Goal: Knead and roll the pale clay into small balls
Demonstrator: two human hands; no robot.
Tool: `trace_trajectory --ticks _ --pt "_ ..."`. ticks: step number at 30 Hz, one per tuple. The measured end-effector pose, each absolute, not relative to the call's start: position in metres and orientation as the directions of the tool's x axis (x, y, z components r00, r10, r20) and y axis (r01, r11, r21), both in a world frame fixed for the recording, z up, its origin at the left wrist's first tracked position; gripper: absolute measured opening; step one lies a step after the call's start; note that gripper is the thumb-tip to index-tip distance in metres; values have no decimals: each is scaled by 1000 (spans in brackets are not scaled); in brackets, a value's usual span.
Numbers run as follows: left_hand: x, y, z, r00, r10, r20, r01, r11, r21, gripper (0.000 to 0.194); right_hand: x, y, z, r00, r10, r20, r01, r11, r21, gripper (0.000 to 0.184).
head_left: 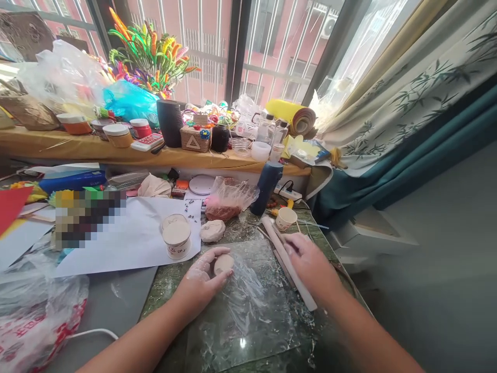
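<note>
My left hand point(205, 272) curls its thumb and fingers around a rounded, pale lump of clay point(223, 264) above the clear sheet. White powder coats its fingers. My right hand point(306, 261) has its bent fingers at the upper side of a long, pale rolling pin point(298, 285), which slants along the right of the table; part of the grip is hidden. Thin wooden sticks point(285, 268) lie along the rolling pin's left side. A clear, powder-smeared sheet point(256, 321) covers the table between my forearms. Beyond my left hand rests a larger pale clay lump point(213, 231).
Paper cups point(178, 248) point(286, 219) stand left and right. Behind them are a bagged brown block point(223, 210) and a dark blue bottle point(266, 189). White paper point(116, 254) and a plastic bag point(39, 321) lie left. Jars point(117, 135) line the windowsill.
</note>
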State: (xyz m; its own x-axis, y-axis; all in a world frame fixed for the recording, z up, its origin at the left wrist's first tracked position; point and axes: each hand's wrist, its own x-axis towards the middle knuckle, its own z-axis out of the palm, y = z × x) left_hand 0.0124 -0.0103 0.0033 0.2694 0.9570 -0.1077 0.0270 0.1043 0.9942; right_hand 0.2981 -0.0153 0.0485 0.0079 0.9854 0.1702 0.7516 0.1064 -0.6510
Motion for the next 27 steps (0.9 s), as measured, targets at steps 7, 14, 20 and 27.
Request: trace_trajectory --ticks 7,14,20,27 --pt "32 -2 4 336 919 -204 -15 222 975 64 369 56 70 295 935 198 412 62 -909 31" --pt "18 -9 3 437 895 87 394 -278 876 42 371 101 47 306 936 175 554 -26 -832 32" --pt "8 -9 7 559 817 141 529 -482 698 40 373 99 44 289 947 142 708 -111 -698 32" --pt "-1 -4 7 629 769 118 536 -538 651 56 367 98 44 263 954 141 742 -106 -662 33"
